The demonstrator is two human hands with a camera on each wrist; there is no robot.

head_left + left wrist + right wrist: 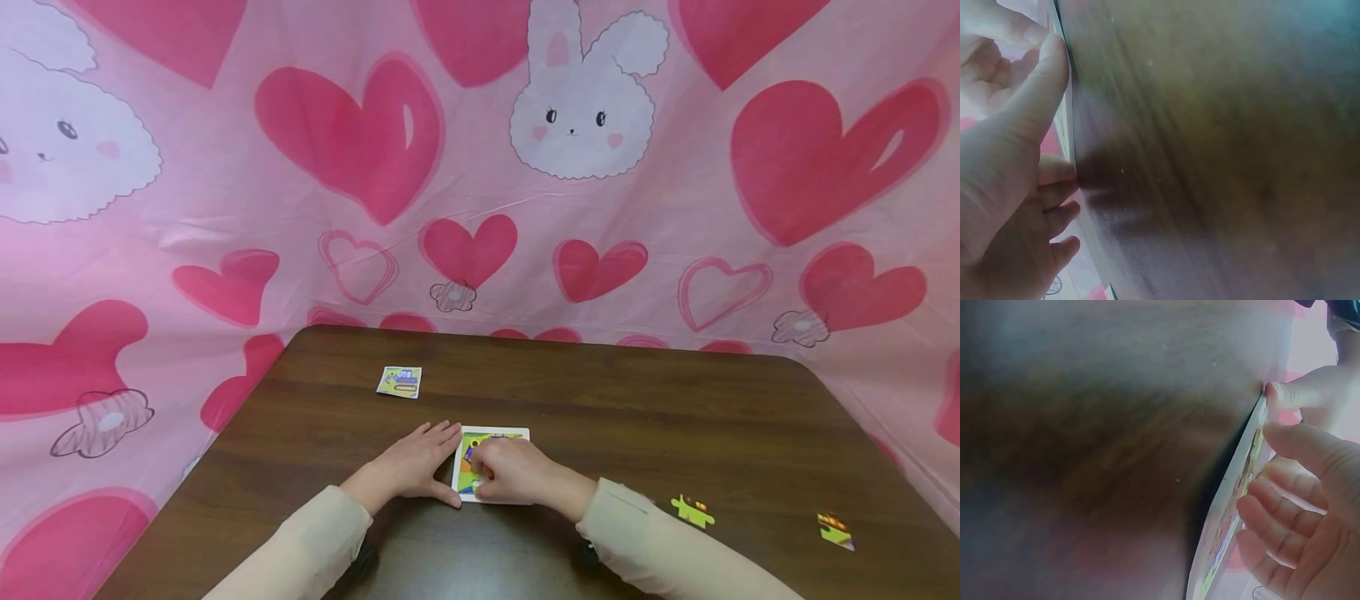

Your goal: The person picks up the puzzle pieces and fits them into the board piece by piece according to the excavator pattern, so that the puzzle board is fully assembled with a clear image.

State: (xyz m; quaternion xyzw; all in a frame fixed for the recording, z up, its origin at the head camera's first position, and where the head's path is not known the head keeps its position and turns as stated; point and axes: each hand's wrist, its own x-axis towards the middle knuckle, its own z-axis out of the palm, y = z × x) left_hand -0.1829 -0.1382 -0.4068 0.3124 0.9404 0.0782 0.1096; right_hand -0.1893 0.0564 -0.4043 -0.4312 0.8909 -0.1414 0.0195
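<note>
A white-framed jigsaw puzzle board (495, 430) with a green and yellow picture lies flat on the table. Along its left border rests my left hand (416, 461), fingers stretched forward and thumb near the lower left corner. Over the picture bends my right hand (521, 471), its fingertips down on the board and hiding much of it. From the right wrist view, the right hand's bent fingers (1272, 531) touch the puzzle, and no loose piece shows between thumb and fingers. The left thumb (1050, 75) is against the board's near edge in the left wrist view.
Two loose green jigsaw pieces lie on the right of the brown table (637, 417): one piece (692, 511) beside the right forearm, another piece (836, 531) farther right. A small picture card (400, 382) lies at the back left. Behind the table hangs a pink heart-patterned cloth (480, 183).
</note>
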